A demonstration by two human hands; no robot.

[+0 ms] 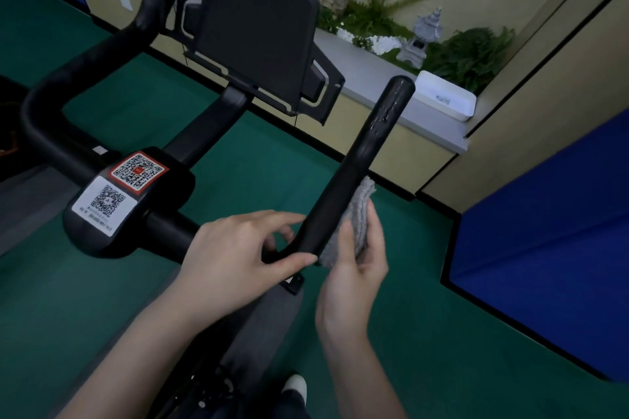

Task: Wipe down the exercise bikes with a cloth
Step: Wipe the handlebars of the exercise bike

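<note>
Head view shows one exercise bike [211, 126] with two QR stickers [138, 171] and two black handlebar prongs [102, 54], the left hand [238, 248] gripping the bend of the right prong [367, 153] at lower centre while the right hand [354, 272] grips one folded grey cloth [362, 214] pressed against that prong's right side.

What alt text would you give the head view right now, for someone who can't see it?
The right hand holds a folded grey cloth against the right handlebar of a black exercise bike, while the left hand grips the bar's bend. Wet streaks glisten near its tip; a dark console and two QR stickers sit ahead.
</note>
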